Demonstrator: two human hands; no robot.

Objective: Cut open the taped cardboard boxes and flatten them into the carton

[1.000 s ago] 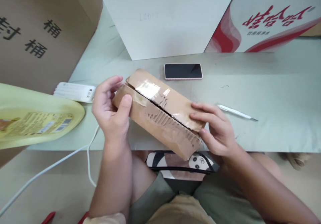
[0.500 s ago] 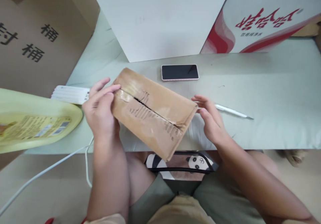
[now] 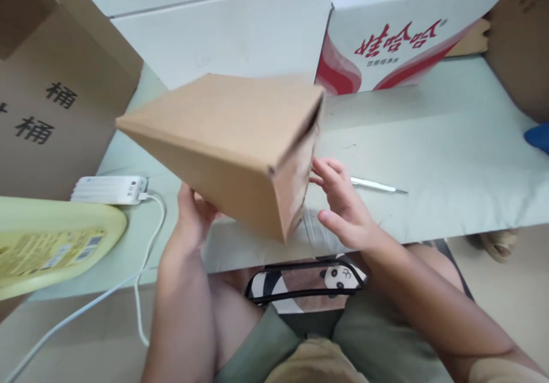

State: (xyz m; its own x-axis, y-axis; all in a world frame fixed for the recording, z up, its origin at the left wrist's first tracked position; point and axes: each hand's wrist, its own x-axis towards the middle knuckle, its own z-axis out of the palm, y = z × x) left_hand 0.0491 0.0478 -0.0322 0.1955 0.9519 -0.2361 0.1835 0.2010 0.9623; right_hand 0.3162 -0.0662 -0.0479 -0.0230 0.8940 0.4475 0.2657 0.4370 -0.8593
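Note:
A brown cardboard box [image 3: 214,126] is held tilted above the table, its taped end with an open dark gap facing right. My left hand [image 3: 191,217] grips it from below on the left side, fingers partly hidden under the box. My right hand [image 3: 341,206] is beside the box's right end, fingers and thumb apart. Its fingertips come close to the taped end; whether they touch it I cannot tell. Just right of that hand lies a slim white pen-shaped tool [image 3: 377,185] with a dark pointed tip.
Large white cartons [image 3: 398,40] stand along the back, one with red print. At left are a big brown carton [image 3: 43,114], a white power bank [image 3: 109,190] with a cable [image 3: 160,217], and a yellow bottle or pouch [image 3: 55,246]. A panda-print bag [image 3: 309,283] sits below the table edge.
The box has been turned and raised, so a plain side now faces up and the taped face points right. It now covers where the phone lay. My right hand has opened wider.

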